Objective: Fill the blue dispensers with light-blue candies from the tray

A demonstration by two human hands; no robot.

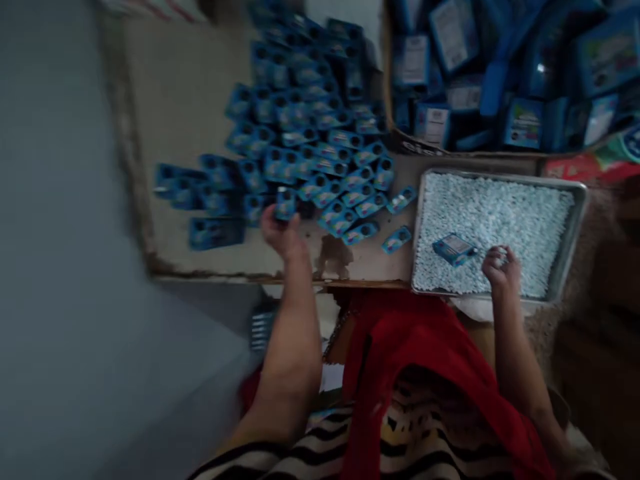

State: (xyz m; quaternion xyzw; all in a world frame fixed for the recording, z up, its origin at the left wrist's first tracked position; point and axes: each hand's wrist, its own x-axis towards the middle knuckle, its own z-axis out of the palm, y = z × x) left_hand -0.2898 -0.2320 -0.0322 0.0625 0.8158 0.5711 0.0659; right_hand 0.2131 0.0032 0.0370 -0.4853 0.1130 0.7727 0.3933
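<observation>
My left hand grips a small blue box between thumb and fingers, at the front of a crowd of similar upright blue boxes on the table. My right hand is over a metal tray filled with small pale blue-white pellets. Its fingers are curled together, and whatever may be between them is too small and blurred to make out. Just left of that hand, another blue box with a white label lies on the pellets, apart from the fingers.
Behind the tray stands a cardboard carton heaped with blue boxes and a blue scoop-like piece. The worn table has a chipped front edge, with a grey wall at left. Red and green packaging lies at right.
</observation>
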